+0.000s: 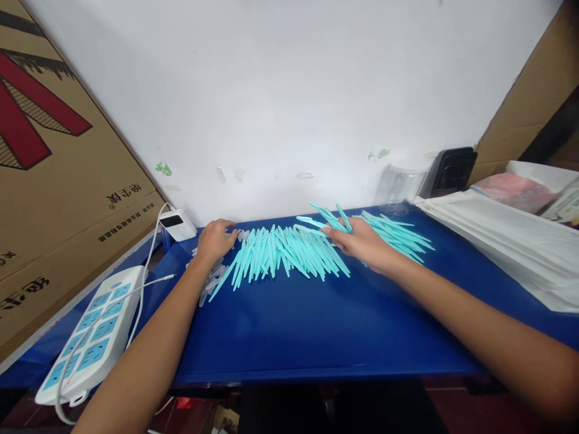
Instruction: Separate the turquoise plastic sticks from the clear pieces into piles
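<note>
Several slim turquoise plastic sticks, shaped like eyebrow razors, are pinched in my right hand [357, 241], fanning out to the left and upward. Below and left of it, a broad row of turquoise sticks [271, 256] lies on the blue table. More of these sticks [398, 235] form a second pile to the right, partly behind my right hand. At the row's left end, my left hand [217, 241] rests by small translucent plastic pieces [215, 280], like caps. Its thumb and forefinger are apart, with nothing visible between them; the other fingers are partly hidden.
A white power strip [93, 331] with a cable lies at the left, near a small white device [178, 224]. A clear jar [400, 187] stands by the wall at the back right. White stacked sheets or bags [502, 235] fill the right side. A cardboard box [67, 181] stands left.
</note>
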